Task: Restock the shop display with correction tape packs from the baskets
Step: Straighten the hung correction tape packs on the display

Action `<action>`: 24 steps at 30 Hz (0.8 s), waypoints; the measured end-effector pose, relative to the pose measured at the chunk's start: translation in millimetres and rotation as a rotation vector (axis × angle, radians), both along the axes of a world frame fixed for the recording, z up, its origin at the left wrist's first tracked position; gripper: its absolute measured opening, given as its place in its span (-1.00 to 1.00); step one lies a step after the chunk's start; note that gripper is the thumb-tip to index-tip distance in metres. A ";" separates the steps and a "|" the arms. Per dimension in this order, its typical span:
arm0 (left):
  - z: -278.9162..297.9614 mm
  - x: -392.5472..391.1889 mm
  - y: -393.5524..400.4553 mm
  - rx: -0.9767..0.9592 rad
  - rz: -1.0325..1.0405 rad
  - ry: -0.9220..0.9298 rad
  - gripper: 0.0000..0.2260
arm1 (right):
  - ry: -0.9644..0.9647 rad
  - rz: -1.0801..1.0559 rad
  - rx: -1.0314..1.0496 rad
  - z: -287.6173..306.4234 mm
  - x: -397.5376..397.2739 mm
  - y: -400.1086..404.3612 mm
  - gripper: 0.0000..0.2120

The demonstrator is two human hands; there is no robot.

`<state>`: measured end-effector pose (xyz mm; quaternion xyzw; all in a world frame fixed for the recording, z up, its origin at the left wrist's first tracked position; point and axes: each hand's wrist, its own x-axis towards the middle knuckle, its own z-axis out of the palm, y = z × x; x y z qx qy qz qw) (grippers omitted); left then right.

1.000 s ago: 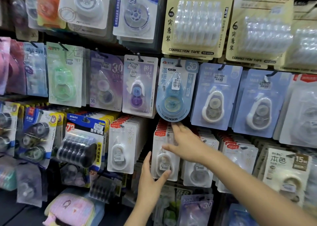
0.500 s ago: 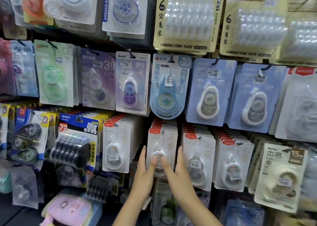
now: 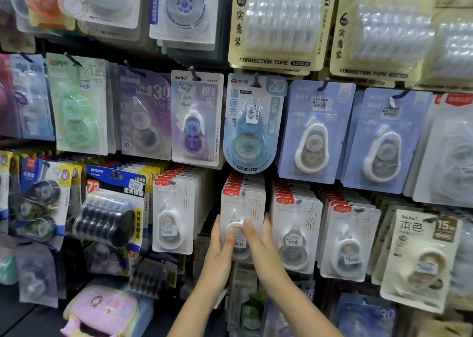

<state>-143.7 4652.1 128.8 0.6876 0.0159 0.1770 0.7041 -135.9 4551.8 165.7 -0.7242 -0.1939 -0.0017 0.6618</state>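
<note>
A stack of white correction tape packs [image 3: 252, 202] with red top labels hangs on a peg in the lower row of the display, at the middle. My left hand [image 3: 219, 247] lies along the stack's left edge, fingers straight up and thumb on the front pack's blister. My right hand [image 3: 259, 244] flanks the right edge, its thumb also on the front of that pack. Both hands press the stack between them. Matching white stacks hang to the left [image 3: 174, 216] and to the right [image 3: 297, 231].
A round blue correction tape pack [image 3: 252, 126] hangs directly above the hands, with light blue packs [image 3: 313, 131] to its right. Black refill packs [image 3: 112, 208] hang at the lower left. A pink pouch [image 3: 102, 308] lies below. No basket is in view.
My right hand dropped from the blue pack above to the white stack. My left hand rose to the stack's left edge. Since half a second ago both hands have stayed on it.
</note>
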 end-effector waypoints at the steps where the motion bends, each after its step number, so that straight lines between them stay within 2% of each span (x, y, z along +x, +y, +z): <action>1: 0.4 -1.0 -0.6 -0.002 0.000 -0.005 -0.38 | 0.006 -0.004 0.004 0.2 -0.2 0.3 -0.18; 5: 5.7 -8.6 -4.0 -0.038 0.095 -0.041 -0.37 | 0.040 -0.066 -0.033 -8.0 -12.7 -1.0 -0.09; 7: 10.5 -15.1 -3.4 -0.033 0.186 -0.104 -0.48 | 0.036 -0.112 -0.001 -16.6 -26.2 -1.4 -0.11; 9: 15.9 -22.4 1.6 -0.003 0.334 -0.187 -0.69 | -0.073 -0.165 0.036 -20.5 -42.4 0.7 -0.26; 11: 22.7 -29.6 14.1 0.067 0.521 -0.243 -0.79 | -0.273 -0.187 -0.010 -15.6 -52.0 6.9 -0.43; 13: 23.9 -32.9 32.8 0.180 0.687 -0.265 -0.74 | -0.419 -0.115 -0.096 1.1 -51.1 20.3 -0.48; 15: 20.2 -32.2 50.6 0.295 0.780 -0.194 -0.60 | -0.467 0.000 -0.204 24.8 -42.8 40.0 -0.47; 17: 14.1 -30.1 60.0 0.354 0.779 -0.118 -0.45 | -0.502 0.075 -0.313 48.0 -25.8 61.8 -0.46; 19: 7.3 -28.0 62.5 0.409 0.746 -0.128 -0.35 | -0.547 0.118 -0.428 65.7 -6.8 83.6 -0.44; 24: -2.6 -22.8 70.5 0.533 0.723 -0.103 -0.19 | -0.591 0.147 -0.775 82.7 34.3 122.6 -0.33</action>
